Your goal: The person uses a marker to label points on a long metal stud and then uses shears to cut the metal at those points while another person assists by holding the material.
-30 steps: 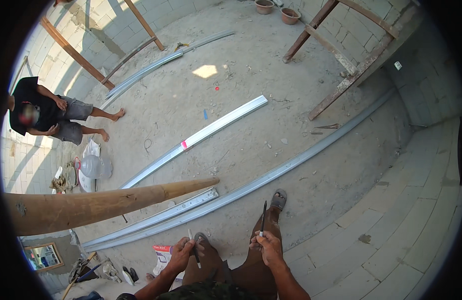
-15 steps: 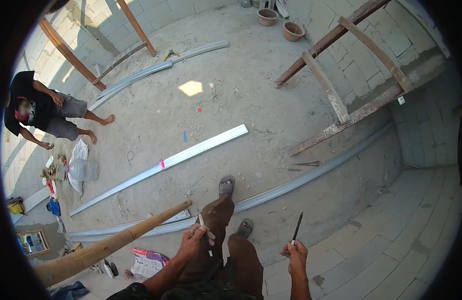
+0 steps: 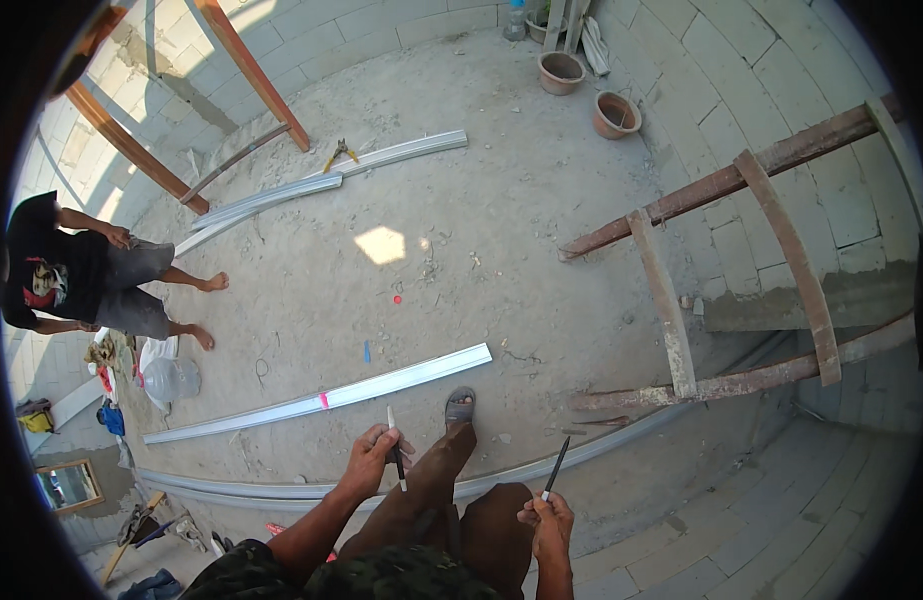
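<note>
My left hand (image 3: 369, 466) is closed around a slim white-and-black pen (image 3: 398, 462), held roughly upright above my leg. In my right hand (image 3: 549, 522), the fingers pinch the white lower part of a dark, pointed pen (image 3: 558, 466), whose tip slants up and away. Both hands are in front of my thighs and apart from each other. Beyond them, a long silvery metal channel (image 3: 411, 382) lies on the dusty floor, with a pink mark (image 3: 324, 401) on it. Another long metal channel (image 3: 226, 489) runs across the floor under my arms.
A barefoot person (image 3: 101, 265) in dark clothes stands at the left. A wooden ladder (image 3: 761, 190) leans at the right by a block wall (image 3: 736, 80). Farther off are terracotta pots (image 3: 615, 117), pliers-like yellow-handled tool (image 3: 339, 153), more metal channels (image 3: 271, 199) and wooden posts (image 3: 251, 70). A clear jug (image 3: 171, 382) stands left.
My view has shifted, and the bamboo pole at the lower left is out of sight. My right hand has come closer to my left. Both pens stay held. The other person's arms have moved.
</note>
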Tool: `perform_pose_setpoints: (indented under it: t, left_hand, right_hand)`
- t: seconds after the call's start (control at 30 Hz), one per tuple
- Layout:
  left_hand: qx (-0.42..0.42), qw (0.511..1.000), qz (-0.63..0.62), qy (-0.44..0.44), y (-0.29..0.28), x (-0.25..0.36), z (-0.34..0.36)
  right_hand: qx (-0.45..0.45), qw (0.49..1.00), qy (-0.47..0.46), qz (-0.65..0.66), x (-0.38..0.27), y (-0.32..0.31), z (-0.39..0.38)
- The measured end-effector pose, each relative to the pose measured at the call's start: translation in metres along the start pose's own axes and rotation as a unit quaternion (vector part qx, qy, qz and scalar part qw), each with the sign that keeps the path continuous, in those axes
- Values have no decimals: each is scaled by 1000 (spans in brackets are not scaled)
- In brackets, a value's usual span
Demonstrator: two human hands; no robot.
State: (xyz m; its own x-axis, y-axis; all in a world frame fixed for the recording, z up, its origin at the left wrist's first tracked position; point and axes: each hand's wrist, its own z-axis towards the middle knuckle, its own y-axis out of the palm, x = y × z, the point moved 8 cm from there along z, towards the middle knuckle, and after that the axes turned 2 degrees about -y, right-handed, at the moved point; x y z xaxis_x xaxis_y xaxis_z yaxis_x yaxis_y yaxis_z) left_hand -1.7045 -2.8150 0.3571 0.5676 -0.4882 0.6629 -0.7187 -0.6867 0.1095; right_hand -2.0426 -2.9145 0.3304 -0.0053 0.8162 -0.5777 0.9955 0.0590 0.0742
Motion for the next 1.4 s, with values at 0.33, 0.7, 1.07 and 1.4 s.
perform_pose_setpoints:
  t: [0.33,0.7,1.07,1.4]
  left_hand:
    - [73,997,-19,23,24,150,100]
    - [183,981,-64,33,110,307,265]
    - [218,973,-65,46,131,465,393]
    - [201,978,-44,22,109,631,616]
  right_hand:
    - [-51,998,-19,-18,-189,103,122]
    - [-107,988,-33,-104,-413,208,337]
    - [-102,985,-18,-139,-550,318,451]
    - [-59,989,0,-136,-677,510,624]
